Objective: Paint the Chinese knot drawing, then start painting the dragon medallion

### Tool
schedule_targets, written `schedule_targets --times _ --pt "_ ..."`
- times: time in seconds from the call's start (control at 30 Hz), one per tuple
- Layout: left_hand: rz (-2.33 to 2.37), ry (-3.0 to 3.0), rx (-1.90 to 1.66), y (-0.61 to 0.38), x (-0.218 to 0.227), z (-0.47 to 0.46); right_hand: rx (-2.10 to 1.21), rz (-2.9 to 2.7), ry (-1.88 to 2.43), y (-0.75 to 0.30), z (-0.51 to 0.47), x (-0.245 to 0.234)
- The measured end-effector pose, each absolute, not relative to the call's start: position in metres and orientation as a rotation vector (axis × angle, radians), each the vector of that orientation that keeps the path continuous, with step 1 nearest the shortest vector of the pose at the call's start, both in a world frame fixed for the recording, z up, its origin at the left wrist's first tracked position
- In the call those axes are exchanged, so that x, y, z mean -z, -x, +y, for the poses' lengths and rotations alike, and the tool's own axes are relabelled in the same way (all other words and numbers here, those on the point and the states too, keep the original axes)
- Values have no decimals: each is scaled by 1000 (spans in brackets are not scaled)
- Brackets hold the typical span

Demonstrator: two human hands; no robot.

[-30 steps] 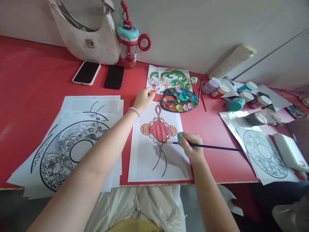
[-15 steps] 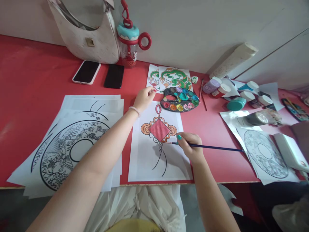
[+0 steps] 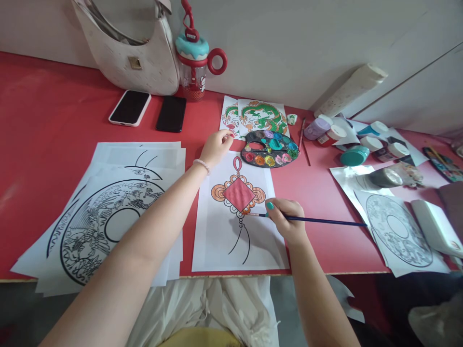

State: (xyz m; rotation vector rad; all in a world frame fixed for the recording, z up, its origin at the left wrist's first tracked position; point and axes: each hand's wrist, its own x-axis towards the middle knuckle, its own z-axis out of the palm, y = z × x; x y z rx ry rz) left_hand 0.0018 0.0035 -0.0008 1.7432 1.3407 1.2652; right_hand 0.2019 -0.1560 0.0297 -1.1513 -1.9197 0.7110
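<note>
A white sheet [image 3: 224, 241] with a Chinese-knot drawing [image 3: 238, 194] lies at the red table's front edge; its diamond is painted red, its loops orange. My right hand [image 3: 287, 218] pinches a thin blue paintbrush [image 3: 325, 221], whose tip touches the knot's lower right loop. My left hand [image 3: 216, 146] rests curled on the sheet's top left corner, fingertips pressing the paper. A round black palette [image 3: 269, 149] with several paint wells sits just beyond the sheet.
A stack of line-art sheets [image 3: 101, 217] lies left. Two phones [image 3: 130, 107], a white bag [image 3: 130, 53] and a bottle [image 3: 193, 62] stand at the back. Painted dragon sheets [image 3: 260, 114], paint jars [image 3: 356, 155], another brush [image 3: 301, 132] and a disc drawing [image 3: 398, 231] lie right.
The brush tip has shifted slightly along the knot's lower right edge. My left hand has stayed put on the sheet's corner.
</note>
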Motion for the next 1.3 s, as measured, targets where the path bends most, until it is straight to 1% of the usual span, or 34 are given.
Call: schedule_targets --times 0.8,1.3 --pt "1347 -1746 -1257 -2 1 3 -680 -1910 1129 -202 -157 -30" --pt "1352 -1762 -1250 -2 1 4 -779 -1931 1073 -199 -158 -34"
